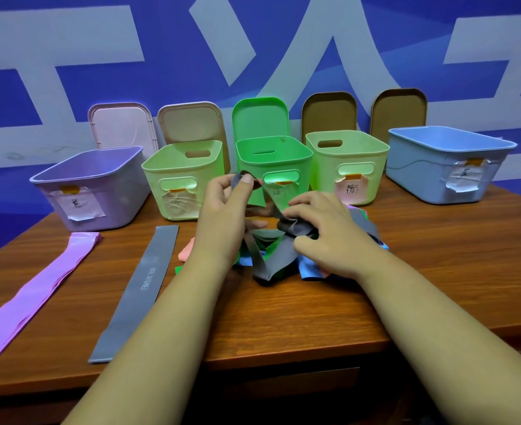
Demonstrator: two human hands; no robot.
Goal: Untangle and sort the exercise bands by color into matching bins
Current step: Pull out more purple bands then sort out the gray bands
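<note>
A tangled heap of exercise bands (283, 256) lies mid-table, with grey, blue, green and pink showing. My left hand (225, 210) pinches the upper end of a grey band (268, 204) and holds it raised above the heap. My right hand (323, 228) rests on the heap and grips the grey band's lower part. A flat grey band (142, 289) and a flat purple band (38, 292) lie stretched out to the left. Five labelled bins stand behind: purple bin (90, 191), pale green bin (179, 182), green bin (274, 161), second pale green bin (348, 167), blue bin (449, 167).
Lids (191, 121) lean against the blue wall behind the bins. The wooden table's front edge (283, 360) runs just below my forearms. Bare tabletop lies right of the heap (437, 256).
</note>
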